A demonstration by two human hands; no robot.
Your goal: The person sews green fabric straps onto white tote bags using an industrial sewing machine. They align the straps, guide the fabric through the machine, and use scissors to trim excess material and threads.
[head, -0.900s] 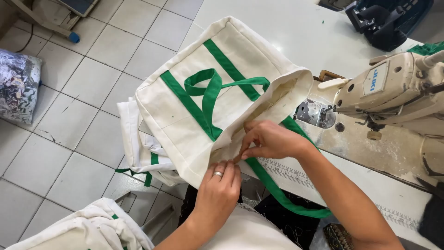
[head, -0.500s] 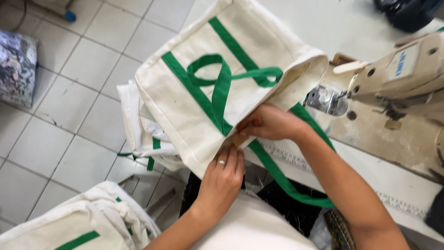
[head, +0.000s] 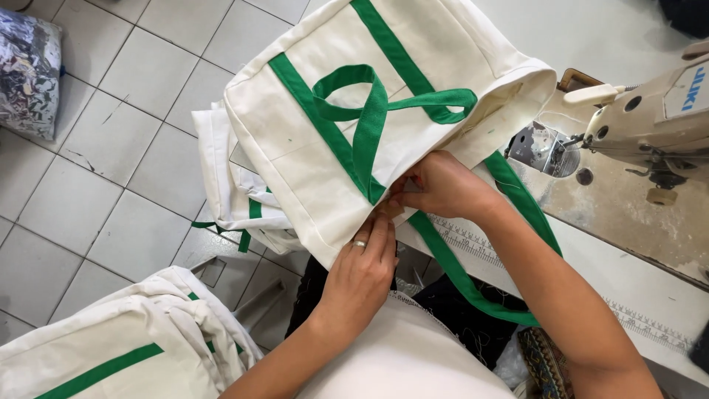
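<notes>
- Your left hand (head: pixel 360 275) and right hand (head: pixel 442 188) meet at the near edge of the cream tote bag (head: pixel 347 125); both sets of fingers are closed, pinching its hem where the green strap (head: pixel 347 159) crosses
- The bag overhangs the bench's (head: pixel 628 277) left edge; its long axis runs away from you, beside the sewing machine (head: pixel 650 122); both hands are equally near
</notes>
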